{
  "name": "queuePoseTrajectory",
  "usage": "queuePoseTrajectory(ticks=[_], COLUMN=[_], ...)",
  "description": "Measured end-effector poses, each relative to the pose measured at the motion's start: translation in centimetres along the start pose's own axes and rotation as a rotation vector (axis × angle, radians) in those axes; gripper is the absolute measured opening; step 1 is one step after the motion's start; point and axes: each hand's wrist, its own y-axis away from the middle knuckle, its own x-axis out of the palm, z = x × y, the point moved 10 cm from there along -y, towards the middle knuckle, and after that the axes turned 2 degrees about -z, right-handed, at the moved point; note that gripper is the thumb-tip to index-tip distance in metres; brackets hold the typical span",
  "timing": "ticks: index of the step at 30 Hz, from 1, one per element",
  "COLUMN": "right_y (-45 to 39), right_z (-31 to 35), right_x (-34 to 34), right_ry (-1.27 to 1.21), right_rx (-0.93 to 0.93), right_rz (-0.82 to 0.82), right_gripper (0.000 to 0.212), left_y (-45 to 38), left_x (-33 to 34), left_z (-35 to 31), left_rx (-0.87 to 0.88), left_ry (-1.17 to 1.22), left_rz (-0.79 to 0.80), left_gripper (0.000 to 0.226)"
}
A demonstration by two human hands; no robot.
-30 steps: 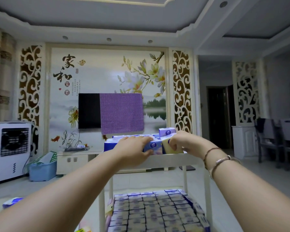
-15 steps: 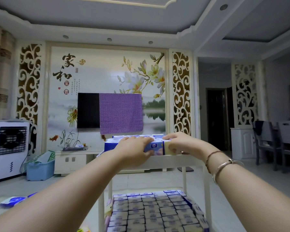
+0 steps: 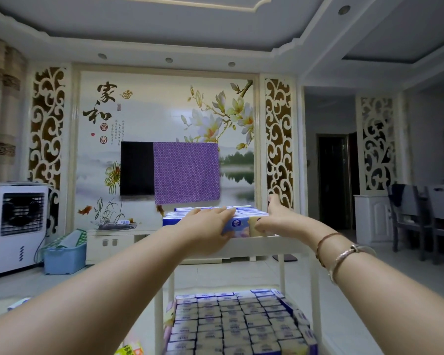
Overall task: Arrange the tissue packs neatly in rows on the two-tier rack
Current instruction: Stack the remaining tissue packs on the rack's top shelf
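A white two-tier rack (image 3: 267, 245) stands right in front of me. Its upper tier holds a block of blue-and-white tissue packs (image 3: 239, 225). My left hand (image 3: 205, 226) lies flat on top of the front packs, with its thumb against their front face. My right hand (image 3: 280, 219) presses the right side of the same block, fingers straight and pointing away, thumb on the front pack. The lower tier is filled with several neat rows of tissue packs (image 3: 236, 321). Packs further back on the upper tier are mostly hidden.
A white air cooler (image 3: 18, 226) and a blue basket (image 3: 64, 257) stand at the left by a low TV cabinet (image 3: 113, 242). A loose pack (image 3: 18, 303) lies on the floor at left. Dark chairs (image 3: 415, 213) stand at the right.
A pack that stuck up above the block by my right hand has gone down level with the others. My right hand has straightened its fingers along the block's side. My left hand stayed on top.
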Motion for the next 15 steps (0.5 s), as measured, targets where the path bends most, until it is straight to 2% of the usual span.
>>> queuePoseTrajectory(ticks=[2,5,9,13,15], right_y=[0.9,2.9,6.2,8.1,9.3], right_z=[1.8,5.5,11.9,16.3,19.2], right_x=[-1.4,-2.0,2.1,8.4,14.1], right_ry=[0.034,0.046,0.010,-0.079,-0.089], right_rx=[-0.121,-0.306,-0.519,-0.602,-0.621], right_rz=[-0.124,-0.234,-0.167,-0.071,0.021], right_gripper=[0.083,0.062,0.035,0.032,0.031], left_y=[0.7,2.7,7.7,14.4,20.4], left_x=[-0.4,-1.1,-2.3,-2.3,-1.7], left_z=[0.0,0.7,4.5,11.0,15.4], left_rx=[0.014,0.012,-0.056,-0.178,-0.269], left_ry=[-0.022,-0.008,-0.005,-0.034,-0.059], left_rz=[-0.029,-0.096,-0.143,-0.131,-0.085], left_gripper=[0.058,0.055,0.052,0.051,0.048])
